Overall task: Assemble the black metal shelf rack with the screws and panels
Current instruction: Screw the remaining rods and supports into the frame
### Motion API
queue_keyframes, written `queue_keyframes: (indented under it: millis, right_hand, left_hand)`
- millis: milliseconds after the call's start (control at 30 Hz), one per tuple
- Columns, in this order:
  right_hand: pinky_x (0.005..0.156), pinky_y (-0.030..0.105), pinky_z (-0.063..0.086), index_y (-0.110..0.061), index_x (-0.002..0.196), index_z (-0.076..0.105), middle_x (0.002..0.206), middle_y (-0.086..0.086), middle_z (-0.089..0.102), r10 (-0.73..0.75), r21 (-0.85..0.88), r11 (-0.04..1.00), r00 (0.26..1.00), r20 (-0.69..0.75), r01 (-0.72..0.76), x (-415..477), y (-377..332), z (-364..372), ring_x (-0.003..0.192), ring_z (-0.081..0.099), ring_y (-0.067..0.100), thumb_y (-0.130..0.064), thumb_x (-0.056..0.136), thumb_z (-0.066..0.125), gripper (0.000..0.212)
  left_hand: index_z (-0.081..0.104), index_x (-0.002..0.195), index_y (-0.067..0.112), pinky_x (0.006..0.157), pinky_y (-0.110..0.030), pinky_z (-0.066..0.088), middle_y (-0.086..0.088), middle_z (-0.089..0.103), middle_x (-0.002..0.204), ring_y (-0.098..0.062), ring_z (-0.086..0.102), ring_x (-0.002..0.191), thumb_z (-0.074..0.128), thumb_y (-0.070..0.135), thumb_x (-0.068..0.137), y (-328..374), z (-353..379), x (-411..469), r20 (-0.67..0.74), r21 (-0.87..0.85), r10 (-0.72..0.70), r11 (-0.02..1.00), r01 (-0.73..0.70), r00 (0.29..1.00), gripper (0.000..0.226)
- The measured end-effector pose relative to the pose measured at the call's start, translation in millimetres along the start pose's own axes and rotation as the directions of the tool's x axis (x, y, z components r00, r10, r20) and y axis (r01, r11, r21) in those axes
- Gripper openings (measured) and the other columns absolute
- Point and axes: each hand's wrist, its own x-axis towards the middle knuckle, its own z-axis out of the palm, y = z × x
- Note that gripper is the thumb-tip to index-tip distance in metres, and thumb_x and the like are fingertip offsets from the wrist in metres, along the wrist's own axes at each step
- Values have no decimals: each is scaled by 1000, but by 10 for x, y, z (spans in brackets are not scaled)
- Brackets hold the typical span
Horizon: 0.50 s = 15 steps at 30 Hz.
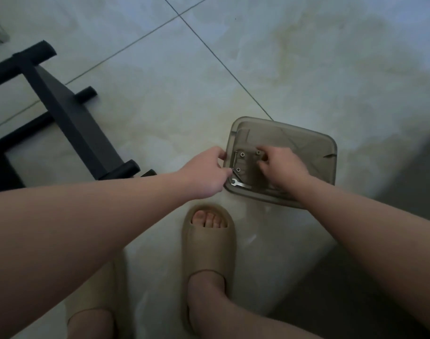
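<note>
Left hand (206,173) at tray (306,140), right hand (281,167) inside

Bare floor (270,57) lies open beyond the tray (306,140) and to its right. The rack (69,111) blocks the left, its near end close to the left hand (206,173). That hand and the right hand (282,167) crowd the tray's near side; its far part is free. A slipper (209,243) stands just below.

Black metal rack (62,111) lies at left; silvery screws (242,154) sit in a tray (306,143).
</note>
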Motion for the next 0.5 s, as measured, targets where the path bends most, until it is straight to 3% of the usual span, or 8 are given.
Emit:
queue_keyframes:
  millis: [100,333,500]
  right_hand:
    - [87,43,52,-23,135,60,126,15,67,11,-43,999,1000,-20,-11,133,64,109,115,61,38,-25,101,54,35]
    - [82,46,52,-12,116,61,114,18,66,-16,-97,995,997,-79,8,213,116,262,105,61,41,-18,100,53,19]
    - [71,37,44,-15,111,61,112,15,67,-12,-104,995,996,-83,3,229,96,269,102,61,39,-17,98,52,16]
  left_hand:
    - [53,124,20,67,-30,46,-9,70,89,-21,64,70,57,22,99,-54,-11,11,7,-47,10,999,-10,1000,26]
    - [54,122,22,72,-31,45,-2,66,83,-15,58,66,56,23,100,-116,-1,38,21,-104,30,994,-27,999,23]
    - [54,123,22,72,-31,46,-5,68,87,-19,60,69,56,24,99,-126,0,39,17,-122,31,992,-29,999,24]
